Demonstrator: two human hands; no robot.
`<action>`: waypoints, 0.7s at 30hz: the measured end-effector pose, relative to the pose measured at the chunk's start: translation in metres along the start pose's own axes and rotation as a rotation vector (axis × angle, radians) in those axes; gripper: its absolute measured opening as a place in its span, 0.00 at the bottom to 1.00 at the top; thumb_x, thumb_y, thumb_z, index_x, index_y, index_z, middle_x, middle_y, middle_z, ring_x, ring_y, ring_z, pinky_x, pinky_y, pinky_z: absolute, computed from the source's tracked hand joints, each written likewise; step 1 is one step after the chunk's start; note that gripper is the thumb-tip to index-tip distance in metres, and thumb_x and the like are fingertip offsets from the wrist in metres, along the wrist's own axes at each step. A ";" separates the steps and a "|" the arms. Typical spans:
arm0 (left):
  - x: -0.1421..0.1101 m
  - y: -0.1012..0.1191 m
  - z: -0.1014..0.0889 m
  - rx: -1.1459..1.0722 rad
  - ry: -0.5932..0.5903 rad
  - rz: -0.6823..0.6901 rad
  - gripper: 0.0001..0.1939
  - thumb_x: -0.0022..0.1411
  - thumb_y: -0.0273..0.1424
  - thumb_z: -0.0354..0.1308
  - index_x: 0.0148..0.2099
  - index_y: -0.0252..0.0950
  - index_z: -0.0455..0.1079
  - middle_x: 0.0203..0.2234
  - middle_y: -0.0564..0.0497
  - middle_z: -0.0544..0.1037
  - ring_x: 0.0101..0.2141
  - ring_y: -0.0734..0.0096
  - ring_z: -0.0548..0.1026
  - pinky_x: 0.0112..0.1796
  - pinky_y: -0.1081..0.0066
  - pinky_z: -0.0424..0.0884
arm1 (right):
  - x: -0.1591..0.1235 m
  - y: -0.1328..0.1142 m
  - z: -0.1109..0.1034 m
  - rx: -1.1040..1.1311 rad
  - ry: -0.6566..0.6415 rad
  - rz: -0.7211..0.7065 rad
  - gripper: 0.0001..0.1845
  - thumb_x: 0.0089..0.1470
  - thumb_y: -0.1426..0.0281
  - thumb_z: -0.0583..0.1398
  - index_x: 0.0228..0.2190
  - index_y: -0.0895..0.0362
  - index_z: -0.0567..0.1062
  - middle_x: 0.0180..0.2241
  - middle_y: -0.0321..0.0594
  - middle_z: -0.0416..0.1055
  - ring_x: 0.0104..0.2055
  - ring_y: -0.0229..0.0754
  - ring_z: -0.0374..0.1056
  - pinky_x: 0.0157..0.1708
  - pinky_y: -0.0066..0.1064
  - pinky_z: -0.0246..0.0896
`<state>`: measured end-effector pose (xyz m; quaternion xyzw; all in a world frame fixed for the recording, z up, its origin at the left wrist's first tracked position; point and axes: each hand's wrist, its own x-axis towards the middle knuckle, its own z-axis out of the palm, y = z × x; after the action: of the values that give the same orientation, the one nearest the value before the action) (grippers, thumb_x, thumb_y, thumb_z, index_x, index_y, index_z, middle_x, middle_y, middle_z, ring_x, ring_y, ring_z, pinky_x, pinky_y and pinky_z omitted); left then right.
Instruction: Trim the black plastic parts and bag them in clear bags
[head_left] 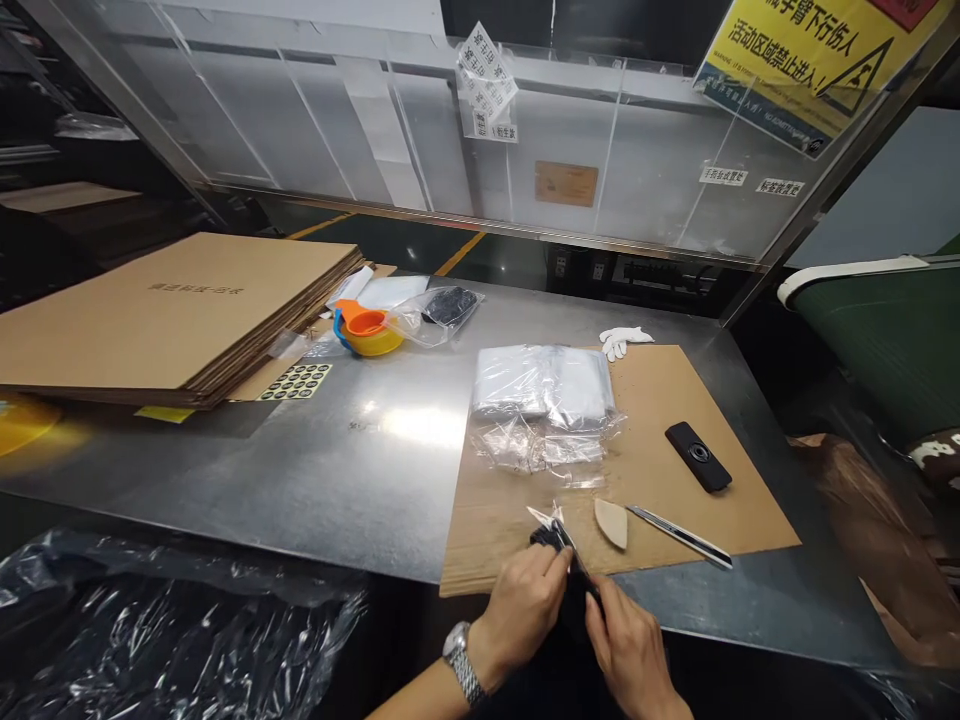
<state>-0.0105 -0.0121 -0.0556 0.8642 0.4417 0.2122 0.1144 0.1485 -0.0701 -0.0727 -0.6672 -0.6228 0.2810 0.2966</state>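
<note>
At the table's front edge, my left hand [525, 597], with a watch on its wrist, is closed in a pinch on a black bunched item [546, 537] whose kind I cannot make out. My right hand [631, 640] is closed around the dark handles of what look like scissors [561, 532]; their bright tips stand apart, pointing away from me beside the black item. Just right of the hands lie a beige wedge-shaped piece [611, 523] and a utility knife [681, 536]. Beyond the hands, clear plastic bags [544, 385] are stacked on a cardboard sheet [645, 400].
A black phone-like device [698, 457] and a white glove [625, 341] are on the right. Flat cardboard [172, 310] is piled at left, near tape rings [373, 343], a bagged black item [450, 305] and a sticker sheet [297, 381]. Black plastic [172, 630] fills the lower left.
</note>
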 end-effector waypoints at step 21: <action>0.024 0.016 -0.063 -0.227 0.060 -0.055 0.11 0.62 0.26 0.46 0.43 0.40 0.68 0.29 0.51 0.77 0.29 0.67 0.75 0.30 0.70 0.70 | 0.039 -0.060 -0.081 0.033 -0.180 -0.121 0.09 0.57 0.66 0.51 0.36 0.53 0.70 0.23 0.35 0.69 0.24 0.38 0.64 0.22 0.26 0.52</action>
<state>-0.0162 -0.0008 0.0128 0.8266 0.4415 0.2833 0.2041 0.1711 -0.0323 0.0260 -0.5955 -0.6815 0.3314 0.2668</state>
